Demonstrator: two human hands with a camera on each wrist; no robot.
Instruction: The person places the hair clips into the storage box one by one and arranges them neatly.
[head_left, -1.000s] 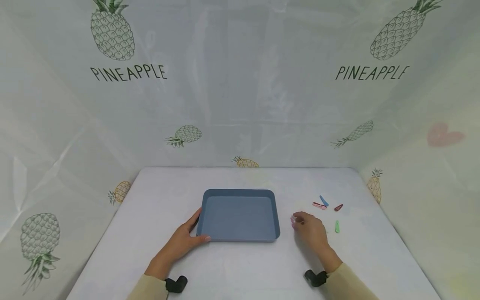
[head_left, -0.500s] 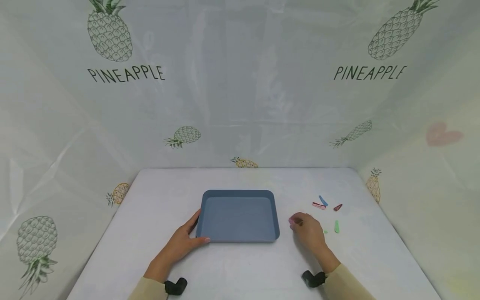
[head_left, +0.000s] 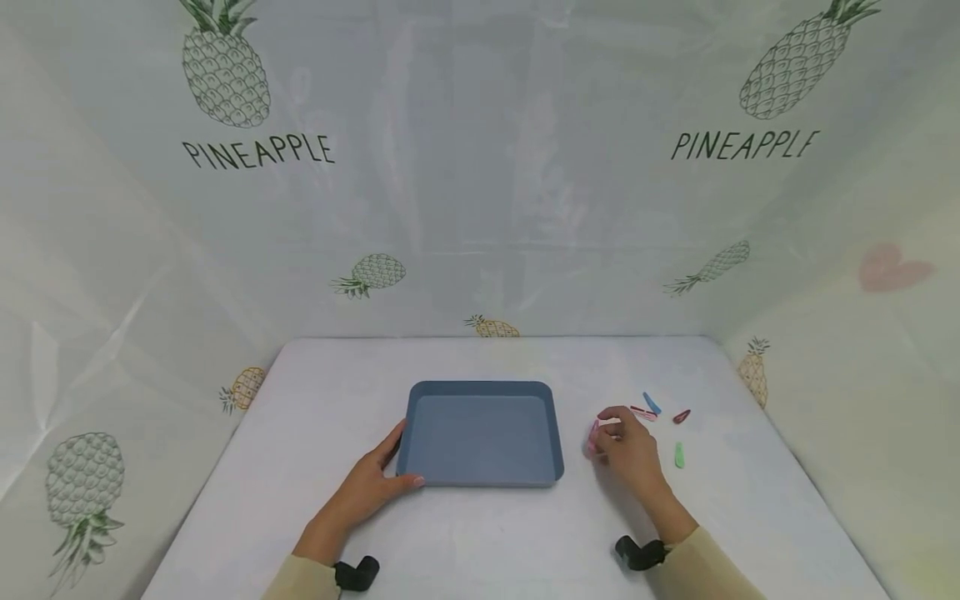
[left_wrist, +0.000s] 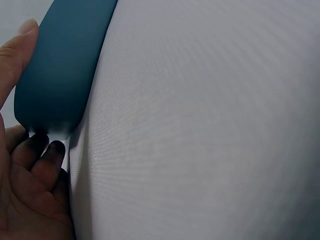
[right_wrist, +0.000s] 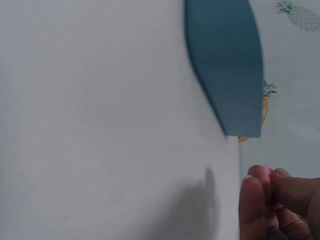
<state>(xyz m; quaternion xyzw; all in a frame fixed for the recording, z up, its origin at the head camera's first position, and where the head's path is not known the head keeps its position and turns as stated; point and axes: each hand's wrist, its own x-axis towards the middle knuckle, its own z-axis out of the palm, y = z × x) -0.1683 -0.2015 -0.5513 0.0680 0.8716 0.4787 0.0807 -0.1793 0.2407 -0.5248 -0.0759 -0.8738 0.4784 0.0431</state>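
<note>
A shallow blue-grey tray (head_left: 480,440) lies on the white table. My left hand (head_left: 367,492) holds its left front corner, thumb over the front rim and fingers against the left side; in the left wrist view the fingers (left_wrist: 50,162) curl at the tray's end. Right of the tray, my right hand (head_left: 630,450) pinches a pink hair clip (head_left: 593,437) between thumb and fingers, a little above the table. Only a bit of the pink clip (right_wrist: 269,170) shows in the right wrist view. The hand's body may hide things beneath it.
Behind and right of my right hand lie a blue snap clip (head_left: 652,403), red and pale clips (head_left: 643,413), a dark red clip (head_left: 682,417) and a green clip (head_left: 679,455). A pineapple-print cloth (head_left: 480,167) hangs behind the table.
My right hand, with the pink clip, first shifts slightly left, then back right and a little farther away. The clip now stands more upright in the fingers. My left hand stays on the tray.
</note>
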